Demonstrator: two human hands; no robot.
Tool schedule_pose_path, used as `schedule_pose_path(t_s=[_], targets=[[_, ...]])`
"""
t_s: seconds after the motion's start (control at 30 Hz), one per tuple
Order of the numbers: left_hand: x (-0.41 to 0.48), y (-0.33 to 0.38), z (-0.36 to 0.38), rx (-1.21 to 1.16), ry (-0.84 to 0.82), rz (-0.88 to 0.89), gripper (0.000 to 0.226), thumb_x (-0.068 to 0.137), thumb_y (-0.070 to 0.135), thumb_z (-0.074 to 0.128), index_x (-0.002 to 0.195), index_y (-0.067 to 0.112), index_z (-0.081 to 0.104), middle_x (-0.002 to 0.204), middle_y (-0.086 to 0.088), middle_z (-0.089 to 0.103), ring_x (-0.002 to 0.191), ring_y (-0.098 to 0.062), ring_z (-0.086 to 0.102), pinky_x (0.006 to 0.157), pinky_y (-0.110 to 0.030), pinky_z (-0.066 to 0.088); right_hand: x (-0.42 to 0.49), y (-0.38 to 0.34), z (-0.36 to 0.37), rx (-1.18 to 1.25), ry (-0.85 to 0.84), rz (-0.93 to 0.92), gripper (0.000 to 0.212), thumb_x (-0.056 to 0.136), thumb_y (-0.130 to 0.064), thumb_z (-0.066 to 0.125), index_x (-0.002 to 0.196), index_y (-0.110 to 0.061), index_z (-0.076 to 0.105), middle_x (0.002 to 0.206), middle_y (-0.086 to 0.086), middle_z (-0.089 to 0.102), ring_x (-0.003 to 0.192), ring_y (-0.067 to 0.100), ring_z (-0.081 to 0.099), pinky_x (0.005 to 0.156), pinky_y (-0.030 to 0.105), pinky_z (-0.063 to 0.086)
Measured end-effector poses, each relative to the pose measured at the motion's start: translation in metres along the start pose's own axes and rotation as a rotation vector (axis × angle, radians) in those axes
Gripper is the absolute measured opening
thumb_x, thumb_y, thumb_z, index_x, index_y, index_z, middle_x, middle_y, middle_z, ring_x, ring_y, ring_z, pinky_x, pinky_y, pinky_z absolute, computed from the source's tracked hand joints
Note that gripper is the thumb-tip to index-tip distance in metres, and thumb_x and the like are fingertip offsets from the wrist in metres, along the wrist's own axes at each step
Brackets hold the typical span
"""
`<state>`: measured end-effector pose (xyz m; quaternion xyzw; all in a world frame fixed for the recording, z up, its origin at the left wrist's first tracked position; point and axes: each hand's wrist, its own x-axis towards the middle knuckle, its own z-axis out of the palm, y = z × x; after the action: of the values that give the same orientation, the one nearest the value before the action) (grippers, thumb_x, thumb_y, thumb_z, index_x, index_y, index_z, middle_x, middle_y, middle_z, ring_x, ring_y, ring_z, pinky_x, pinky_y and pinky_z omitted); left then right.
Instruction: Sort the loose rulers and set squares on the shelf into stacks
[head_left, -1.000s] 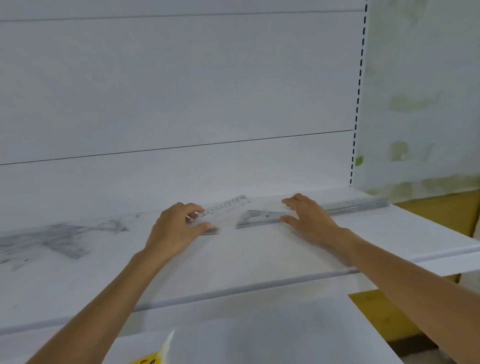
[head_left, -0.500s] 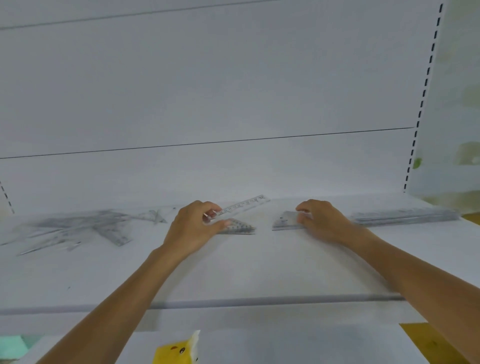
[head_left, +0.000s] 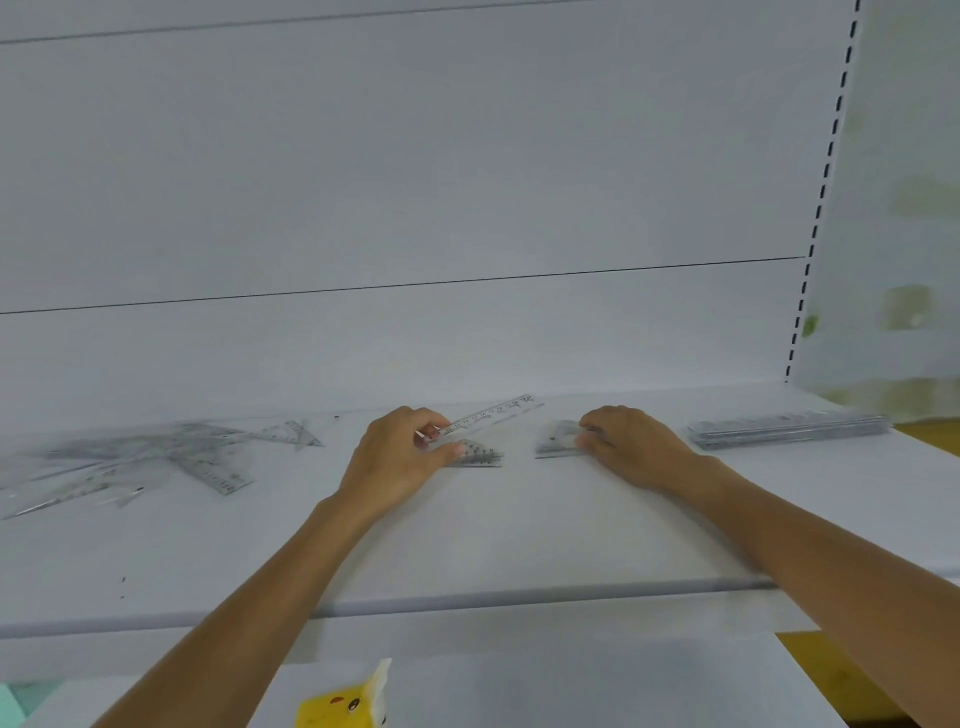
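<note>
Notes the right hand (head_left: 634, 447), flat a second ago, now curled around the set-square stack (head_left: 558, 441) at 1 o'clock, and the left hand (head_left: 400, 457) still pinching the ruler (head_left: 493, 413) over a set square (head_left: 480, 454) at 12 o'clock, leaving the loose pile (head_left: 156, 457) at 9 o'clock unsorted.

Clear plastic ruler (head_left: 493, 413) pinched in left hand (head_left: 400, 457), small triangular clear set square (head_left: 480, 454) under its thumb — second set square (head_left: 556, 444) gripped by right hand (head_left: 631, 444).
</note>
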<state>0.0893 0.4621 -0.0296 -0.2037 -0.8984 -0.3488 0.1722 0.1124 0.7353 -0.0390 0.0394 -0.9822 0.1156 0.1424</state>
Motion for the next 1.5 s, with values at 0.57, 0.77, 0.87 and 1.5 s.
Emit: schedule_pose_path(t_s=[0.57,0.77,0.87,1.5], targets=[[0.03,0.094,0.077,-0.168,-0.06,0.062,0.021,0.075,0.024,0.069,0.096,0.024,0.067,0.084,0.014,0.058,0.073,0.003,0.053,0.059,-0.005,0.037,-0.087,0.064,-0.043,-0.122,0.223,0.155,0.026,0.093,-0.025,0.04,0.11,-0.019,0.058,0.108,0.0,0.06,0.106,0.022,0.054,0.08,0.033,0.043],[0.05,0.153,0.124,-0.18,-0.138,0.138,0.025,0.076,0.025,0.071,0.099,0.017,0.067,0.087,0.009,0.058,0.076,-0.003,0.052,0.071,-0.014,0.037,-0.109,0.096,-0.051,-0.005,0.096,0.287,0.03,0.091,-0.025,0.04,0.098,-0.012,0.066,0.111,0.005,0.063,0.103,0.024,0.054,0.091,0.039,0.045],[0.058,0.18,0.145,-0.202,-0.186,0.183,0.029,0.076,0.028,0.072,0.101,0.015,0.067,0.09,0.006,0.059,0.081,-0.007,0.054,0.075,-0.018,0.039,-0.105,0.096,-0.05,-0.015,0.113,0.271,0.028,0.09,-0.026,0.041,0.101,-0.017,0.065,0.111,0.003,0.063,0.103,0.023,0.054,0.091,0.038,0.044],[0.094,0.232,0.231,-0.062,-0.471,0.262,0.035,0.075,0.039,0.071,0.102,0.017,0.066,0.108,-0.003,0.064,0.102,-0.019,0.058,0.092,-0.037,0.047,-0.098,0.108,-0.045,-0.012,0.166,0.293,0.028,0.09,-0.021,0.04,0.109,-0.016,0.06,0.121,0.006,0.057,0.114,0.024,0.046,0.093,0.039,0.037]])
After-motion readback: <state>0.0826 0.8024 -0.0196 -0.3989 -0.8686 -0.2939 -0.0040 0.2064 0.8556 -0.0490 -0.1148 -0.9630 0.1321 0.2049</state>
